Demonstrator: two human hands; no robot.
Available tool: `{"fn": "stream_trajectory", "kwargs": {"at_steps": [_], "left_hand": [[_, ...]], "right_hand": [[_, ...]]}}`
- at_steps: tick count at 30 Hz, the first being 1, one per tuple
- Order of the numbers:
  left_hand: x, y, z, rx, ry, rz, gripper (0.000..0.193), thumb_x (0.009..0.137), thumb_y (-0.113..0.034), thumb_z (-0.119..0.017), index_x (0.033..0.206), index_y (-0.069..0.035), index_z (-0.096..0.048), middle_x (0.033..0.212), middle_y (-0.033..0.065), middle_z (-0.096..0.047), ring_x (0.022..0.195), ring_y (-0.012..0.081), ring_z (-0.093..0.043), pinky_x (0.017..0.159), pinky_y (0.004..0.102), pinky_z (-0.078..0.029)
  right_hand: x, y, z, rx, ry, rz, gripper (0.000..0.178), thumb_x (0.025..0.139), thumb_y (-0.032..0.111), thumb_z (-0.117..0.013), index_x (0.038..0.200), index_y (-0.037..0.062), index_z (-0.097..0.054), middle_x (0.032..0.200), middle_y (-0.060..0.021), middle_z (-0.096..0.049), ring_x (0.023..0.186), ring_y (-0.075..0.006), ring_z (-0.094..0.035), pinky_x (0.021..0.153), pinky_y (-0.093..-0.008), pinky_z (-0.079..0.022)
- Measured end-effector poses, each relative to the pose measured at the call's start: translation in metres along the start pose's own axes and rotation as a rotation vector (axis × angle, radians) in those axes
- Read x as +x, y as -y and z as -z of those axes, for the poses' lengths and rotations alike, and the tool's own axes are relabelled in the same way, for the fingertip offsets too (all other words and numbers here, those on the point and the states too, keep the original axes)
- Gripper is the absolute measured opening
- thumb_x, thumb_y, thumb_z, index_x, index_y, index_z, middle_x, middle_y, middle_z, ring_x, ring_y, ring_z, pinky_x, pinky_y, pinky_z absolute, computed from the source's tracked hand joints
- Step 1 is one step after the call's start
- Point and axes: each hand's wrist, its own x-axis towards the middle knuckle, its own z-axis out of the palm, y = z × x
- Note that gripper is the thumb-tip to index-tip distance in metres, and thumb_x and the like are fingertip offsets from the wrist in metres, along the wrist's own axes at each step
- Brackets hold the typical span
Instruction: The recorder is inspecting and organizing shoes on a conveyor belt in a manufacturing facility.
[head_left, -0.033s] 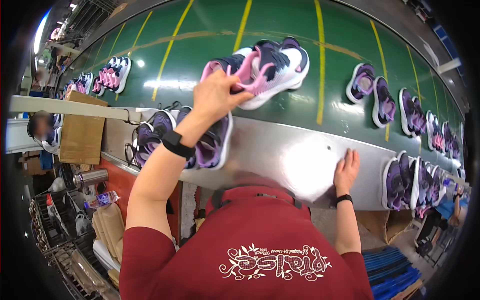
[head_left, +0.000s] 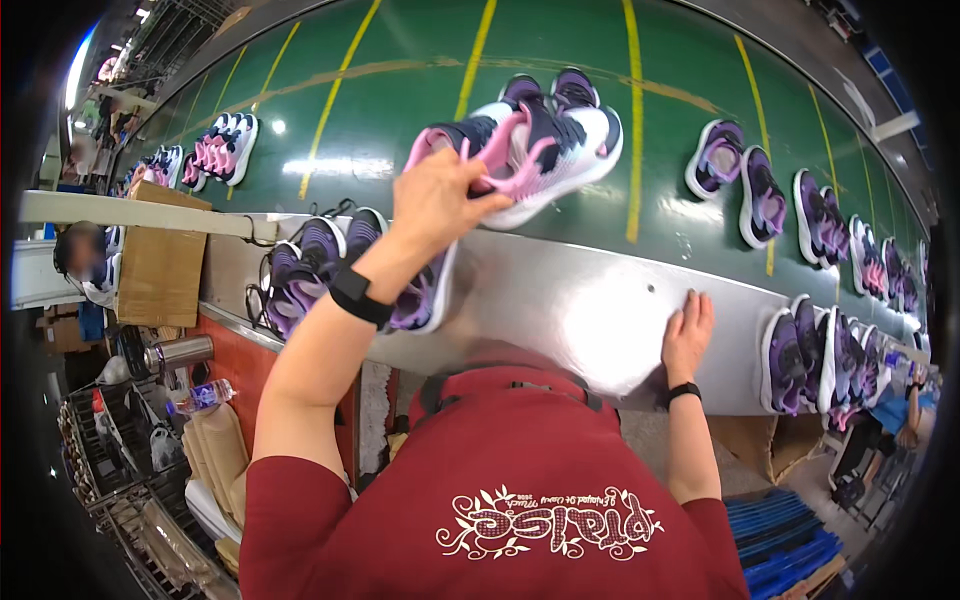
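My left hand (head_left: 435, 200) grips a pink, white and navy sneaker (head_left: 565, 165) by its heel, thumb at the collar and fingers over the back. A matching sneaker (head_left: 455, 133) lies against its far side, partly hidden; I cannot tell whether my fingers hold it too. Just beyond, two dark purple shoes (head_left: 575, 90) show on the green conveyor belt (head_left: 400, 110). My right hand (head_left: 688, 335) rests open, palm down, on the metal ledge (head_left: 530, 285) along the belt. Nothing is in it.
Purple sneakers (head_left: 310, 265) stand on the ledge under my left forearm, and more shoes (head_left: 800, 360) to the right. Farther pairs (head_left: 716, 160) ride the belt. A cardboard piece (head_left: 160, 265), a steel flask (head_left: 180, 352) and a plastic bottle (head_left: 203, 397) are at left.
The gripped sneaker has shifted slightly right and nearer, so more of the purple shoes behind it shows. My right hand stays flat on the ledge.
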Motion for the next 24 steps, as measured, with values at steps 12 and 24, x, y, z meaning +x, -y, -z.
{"fn": "stream_trajectory", "kwargs": {"at_steps": [12,24], "left_hand": [[-0.148,-0.127,-0.110,0.078,0.097,0.004,0.021,0.073,-0.027,-0.070,0.075,-0.009,-0.060,0.062,0.0055,-0.058,0.059,0.0229,-0.062,0.048,0.0376,-0.046],[-0.167,-0.224,-0.130,-0.402,0.055,0.102,0.021,0.076,-0.030,-0.069,0.073,-0.010,-0.065,0.063,0.0083,-0.061,0.061,0.0279,-0.061,0.053,0.0387,-0.046]], "right_hand": [[0.000,0.000,0.001,0.050,0.027,0.002,0.043,0.086,0.017,-0.053,0.128,0.0103,-0.048,0.135,-0.0172,-0.041,0.129,-0.0364,-0.034,0.103,-0.0488,-0.031],[0.005,0.042,0.060,0.631,0.403,0.534,0.044,0.084,0.016,-0.060,0.124,0.0015,-0.049,0.124,-0.0211,-0.050,0.117,-0.0376,-0.046,0.098,-0.0403,-0.039]]}}
